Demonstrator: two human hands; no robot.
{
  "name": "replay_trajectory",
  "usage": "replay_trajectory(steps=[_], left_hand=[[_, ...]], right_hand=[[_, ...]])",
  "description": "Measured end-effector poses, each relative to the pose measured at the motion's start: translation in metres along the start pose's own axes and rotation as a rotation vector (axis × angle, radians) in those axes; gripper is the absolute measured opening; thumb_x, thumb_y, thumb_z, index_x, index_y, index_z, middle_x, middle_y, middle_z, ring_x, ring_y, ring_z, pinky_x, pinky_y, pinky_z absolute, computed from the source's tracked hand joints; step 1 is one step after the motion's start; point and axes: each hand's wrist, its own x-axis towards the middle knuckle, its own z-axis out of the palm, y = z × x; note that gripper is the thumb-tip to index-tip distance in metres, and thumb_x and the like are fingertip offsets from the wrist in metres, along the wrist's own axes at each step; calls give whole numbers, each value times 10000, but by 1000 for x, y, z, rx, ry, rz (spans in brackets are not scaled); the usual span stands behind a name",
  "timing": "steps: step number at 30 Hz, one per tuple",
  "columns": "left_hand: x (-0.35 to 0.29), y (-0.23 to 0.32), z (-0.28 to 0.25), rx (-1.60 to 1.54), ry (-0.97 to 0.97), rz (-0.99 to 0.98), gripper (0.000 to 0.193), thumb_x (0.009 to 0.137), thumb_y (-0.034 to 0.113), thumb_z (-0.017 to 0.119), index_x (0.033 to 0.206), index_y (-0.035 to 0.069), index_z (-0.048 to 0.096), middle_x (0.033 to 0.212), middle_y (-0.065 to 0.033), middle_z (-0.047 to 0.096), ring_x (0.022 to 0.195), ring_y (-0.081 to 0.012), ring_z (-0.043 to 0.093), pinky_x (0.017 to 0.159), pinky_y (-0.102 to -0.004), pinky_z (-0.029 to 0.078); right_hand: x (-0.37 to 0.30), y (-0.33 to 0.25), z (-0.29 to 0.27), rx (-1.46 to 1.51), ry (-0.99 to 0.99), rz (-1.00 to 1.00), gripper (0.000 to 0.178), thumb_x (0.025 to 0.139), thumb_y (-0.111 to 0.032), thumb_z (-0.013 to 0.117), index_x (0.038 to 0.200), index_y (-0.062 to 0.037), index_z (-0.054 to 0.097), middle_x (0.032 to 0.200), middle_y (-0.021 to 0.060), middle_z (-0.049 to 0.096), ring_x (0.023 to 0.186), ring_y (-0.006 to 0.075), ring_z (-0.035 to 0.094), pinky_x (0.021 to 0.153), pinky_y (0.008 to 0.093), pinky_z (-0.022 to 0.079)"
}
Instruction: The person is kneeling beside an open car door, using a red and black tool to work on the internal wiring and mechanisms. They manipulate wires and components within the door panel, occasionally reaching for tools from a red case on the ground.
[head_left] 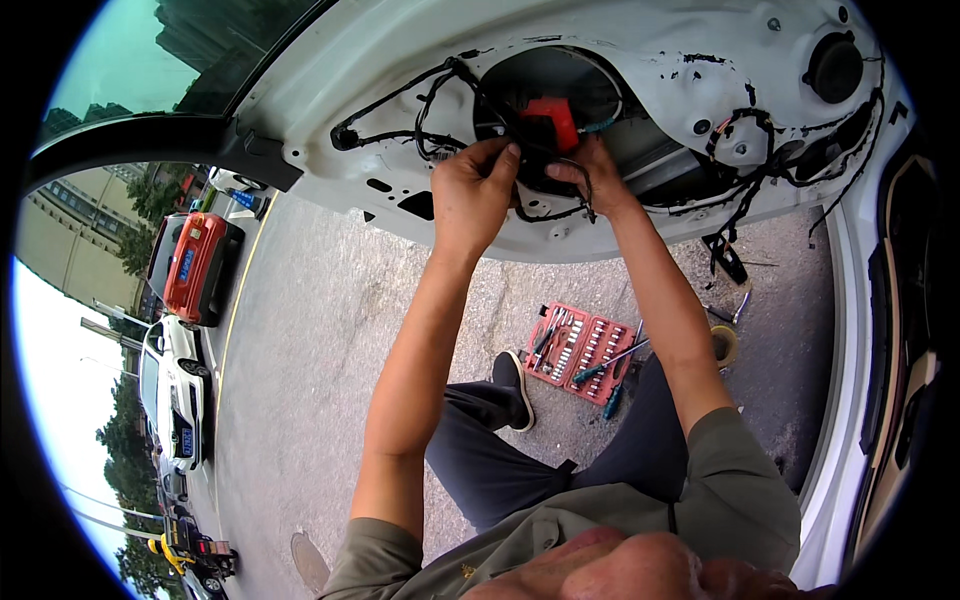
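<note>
A white car door (420,60) with its trim off stands in front of me, bare metal showing. My left hand (472,190) is closed at the lower edge of its large opening, thumb and fingers pinching a black wiring harness (432,95). To its right, my right hand (600,178) is closed around a black cable (586,190) that loops over its thumb. A dark part lies between the two hands, largely covered by the fingers. Just above them, inside the opening, sits a red block-shaped thing (551,121), with a bluish-green cable (603,124) beside it.
On the ground below the door lies an open red socket set (575,350), with screwdrivers (613,400) across and beside it. A roll of tape (724,345) is near my right knee. More wiring hangs at the door's right (765,150). Parked cars (190,265) line the left.
</note>
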Motion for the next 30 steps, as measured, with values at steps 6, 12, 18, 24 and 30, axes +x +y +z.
replay_trajectory(steps=[6, 12, 18, 24, 30], left_hand=[[-6, -5, -5, 24, 39, 55, 281, 1003, 177, 658, 1125, -65, 730, 703, -53, 678, 599, -76, 596, 561, -254, 487], [-72, -44, -18, 111, 191, 237, 206, 980, 115, 667, 1102, -33, 742, 835, -72, 721, 684, -93, 641, 643, -250, 508], [-86, -72, -29, 153, 333, 207, 339, 966, 76, 641, 1298, 5, 627, 1236, -134, 608, 838, -156, 681, 700, -275, 558], [-74, -69, -32, 164, 276, 191, 376, 966, 74, 632, 1333, 4, 591, 1285, -150, 568, 873, -177, 683, 721, -295, 569], [-57, -74, -43, 155, 286, 165, 440, 997, 111, 609, 1400, -44, 522, 1251, -149, 619, 894, -200, 706, 712, -304, 593]], right_hand=[[-8, 4, 12, -43, 39, 17, 748, 801, -41, 842, 1435, -11, 447, 1383, 94, 585, 1257, 195, 564, 1103, 351, 434], [0, -8, -16, 37, -11, 110, 769, 756, -34, 866, 1421, -27, 480, 1358, 67, 617, 1260, 189, 575, 1101, 347, 434], [-4, -1, -18, 82, -10, 142, 963, 686, -15, 905, 1493, -60, 381, 1415, 84, 558, 1307, 223, 543, 1118, 370, 428], [-5, -2, -25, -24, -39, 256, 941, 654, -77, 933, 1461, -53, 449, 1419, 69, 569, 1313, 213, 530, 1128, 358, 398], [-11, -20, -8, -107, -5, 239, 965, 631, -171, 970, 1453, -47, 480, 1405, 55, 589, 1291, 218, 538, 1122, 352, 391]])
